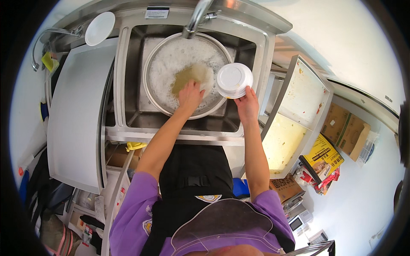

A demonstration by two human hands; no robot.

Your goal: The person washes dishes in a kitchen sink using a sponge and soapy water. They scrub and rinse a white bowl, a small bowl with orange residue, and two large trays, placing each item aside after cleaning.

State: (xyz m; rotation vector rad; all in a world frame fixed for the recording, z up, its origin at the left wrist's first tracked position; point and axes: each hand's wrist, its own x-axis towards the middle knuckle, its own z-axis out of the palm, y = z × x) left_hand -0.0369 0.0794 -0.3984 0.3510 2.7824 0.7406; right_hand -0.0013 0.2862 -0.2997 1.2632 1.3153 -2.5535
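A large round metal basin of murky, foamy water stands in the stainless steel sink. My left hand reaches into the water near the middle, where the foam has parted around a brownish patch; its fingertips are partly hidden, and so is anything they may touch. In my right hand is a white bowl, held by its lower edge at the basin's right rim, its base facing up and yellowish spots on its edge. A metal faucet hangs over the basin's far rim.
Left of the sink lies a large metal panel; a white dish rests at its far end. A second faucet and a yellow sponge are farther left. On the right stands a tilted, food-stained tray, with cardboard boxes beyond.
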